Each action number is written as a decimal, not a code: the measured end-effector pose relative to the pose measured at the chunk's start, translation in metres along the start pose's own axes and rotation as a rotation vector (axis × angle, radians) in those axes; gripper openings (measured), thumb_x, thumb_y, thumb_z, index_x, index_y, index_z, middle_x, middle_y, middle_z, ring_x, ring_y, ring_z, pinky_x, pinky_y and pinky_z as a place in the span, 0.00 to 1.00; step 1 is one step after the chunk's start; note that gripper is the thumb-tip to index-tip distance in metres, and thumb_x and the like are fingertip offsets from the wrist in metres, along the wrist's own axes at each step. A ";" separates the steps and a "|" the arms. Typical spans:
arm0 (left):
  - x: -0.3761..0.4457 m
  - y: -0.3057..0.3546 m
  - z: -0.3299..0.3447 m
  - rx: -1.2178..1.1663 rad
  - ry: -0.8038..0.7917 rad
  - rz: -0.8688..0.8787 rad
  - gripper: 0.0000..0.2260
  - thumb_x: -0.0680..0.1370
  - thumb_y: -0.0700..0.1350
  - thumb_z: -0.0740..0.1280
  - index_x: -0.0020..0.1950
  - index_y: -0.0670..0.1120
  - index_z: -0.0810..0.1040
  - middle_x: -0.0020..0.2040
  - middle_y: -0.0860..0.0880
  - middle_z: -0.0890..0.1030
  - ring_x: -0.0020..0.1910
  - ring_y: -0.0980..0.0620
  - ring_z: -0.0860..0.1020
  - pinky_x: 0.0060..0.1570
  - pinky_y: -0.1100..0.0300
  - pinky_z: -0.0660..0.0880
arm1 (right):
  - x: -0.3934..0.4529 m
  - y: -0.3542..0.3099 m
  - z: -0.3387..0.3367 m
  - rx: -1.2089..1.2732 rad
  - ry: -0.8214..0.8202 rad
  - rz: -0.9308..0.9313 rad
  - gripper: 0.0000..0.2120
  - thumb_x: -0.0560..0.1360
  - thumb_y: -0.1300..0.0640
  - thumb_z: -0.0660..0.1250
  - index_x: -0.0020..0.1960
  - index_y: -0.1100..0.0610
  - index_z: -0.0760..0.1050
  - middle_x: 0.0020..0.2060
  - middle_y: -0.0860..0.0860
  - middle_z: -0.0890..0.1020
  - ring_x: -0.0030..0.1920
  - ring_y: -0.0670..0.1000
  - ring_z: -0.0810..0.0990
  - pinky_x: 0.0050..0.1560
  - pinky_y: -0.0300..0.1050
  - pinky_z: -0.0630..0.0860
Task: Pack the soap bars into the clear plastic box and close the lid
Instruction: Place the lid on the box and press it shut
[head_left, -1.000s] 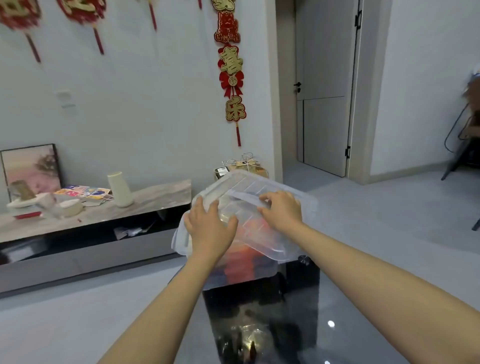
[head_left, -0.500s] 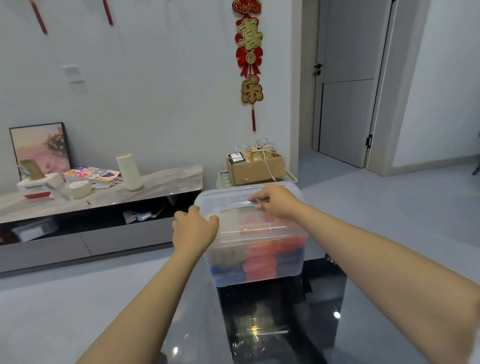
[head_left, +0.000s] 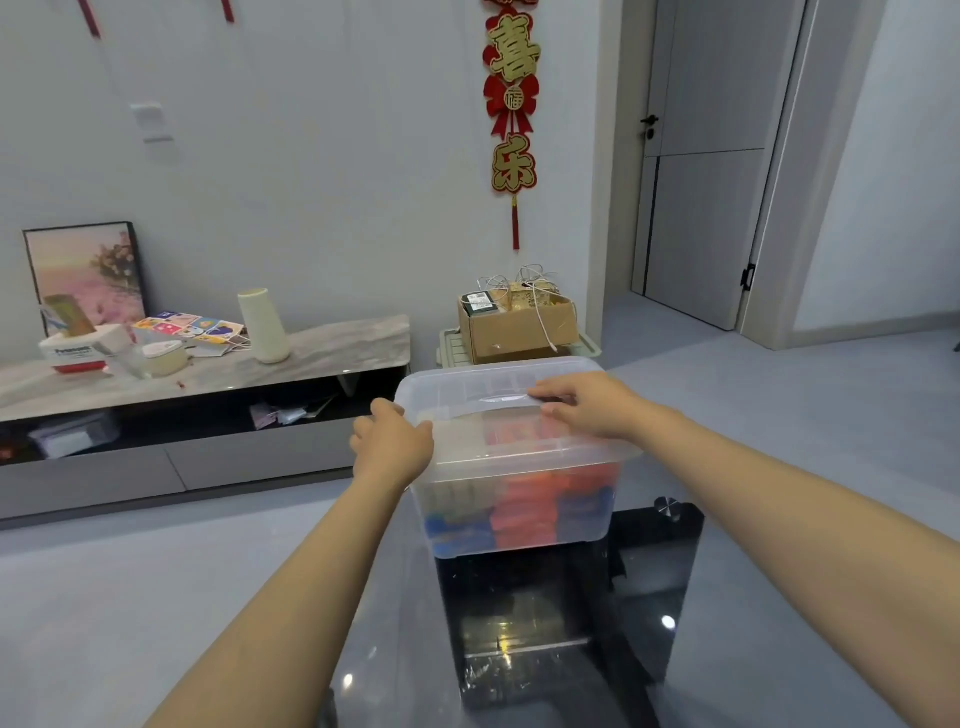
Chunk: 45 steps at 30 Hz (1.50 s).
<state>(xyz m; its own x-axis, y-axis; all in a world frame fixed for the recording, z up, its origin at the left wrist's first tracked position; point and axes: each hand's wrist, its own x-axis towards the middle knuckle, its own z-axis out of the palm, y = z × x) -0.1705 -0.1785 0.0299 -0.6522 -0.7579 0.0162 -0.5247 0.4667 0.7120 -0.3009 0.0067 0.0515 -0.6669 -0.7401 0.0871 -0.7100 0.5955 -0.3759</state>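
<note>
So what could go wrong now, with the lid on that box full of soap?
1. The clear plastic box stands near the far edge of the glossy dark table, so a hard push might slide it off.
2. The left hand grips the lid at its left edge and the right hand lies on top. Uneven pressing might leave one side unlatched.
3. The soap bars are stacked high and might block the lid.

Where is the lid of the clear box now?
In the head view the lid lies on the clear plastic box, centre frame, left hand at its left edge, right hand on top.
</note>
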 end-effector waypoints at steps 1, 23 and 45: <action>0.001 0.001 0.001 -0.003 0.002 -0.003 0.19 0.78 0.49 0.61 0.66 0.43 0.63 0.69 0.40 0.62 0.67 0.40 0.63 0.59 0.48 0.66 | -0.002 0.003 0.001 -0.038 0.055 0.011 0.19 0.78 0.52 0.59 0.68 0.50 0.70 0.71 0.49 0.69 0.71 0.50 0.67 0.71 0.46 0.62; 0.010 -0.009 -0.012 -0.262 -0.018 -0.139 0.25 0.70 0.52 0.74 0.57 0.36 0.76 0.56 0.39 0.80 0.53 0.39 0.79 0.55 0.47 0.77 | -0.015 0.017 0.018 0.484 0.503 0.759 0.24 0.73 0.47 0.67 0.61 0.64 0.73 0.60 0.60 0.77 0.53 0.62 0.79 0.47 0.49 0.74; -0.001 0.026 0.018 0.060 -0.026 -0.020 0.18 0.74 0.50 0.67 0.54 0.36 0.77 0.51 0.39 0.81 0.43 0.43 0.74 0.37 0.56 0.68 | -0.013 0.050 -0.017 0.244 0.311 0.612 0.07 0.73 0.59 0.63 0.46 0.63 0.76 0.51 0.61 0.80 0.41 0.59 0.75 0.38 0.44 0.68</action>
<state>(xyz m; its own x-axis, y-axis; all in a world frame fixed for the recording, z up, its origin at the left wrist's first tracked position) -0.1932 -0.1577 0.0354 -0.6552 -0.7553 -0.0165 -0.5690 0.4789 0.6685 -0.3321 0.0512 0.0474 -0.9875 -0.1525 0.0400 -0.1431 0.7607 -0.6331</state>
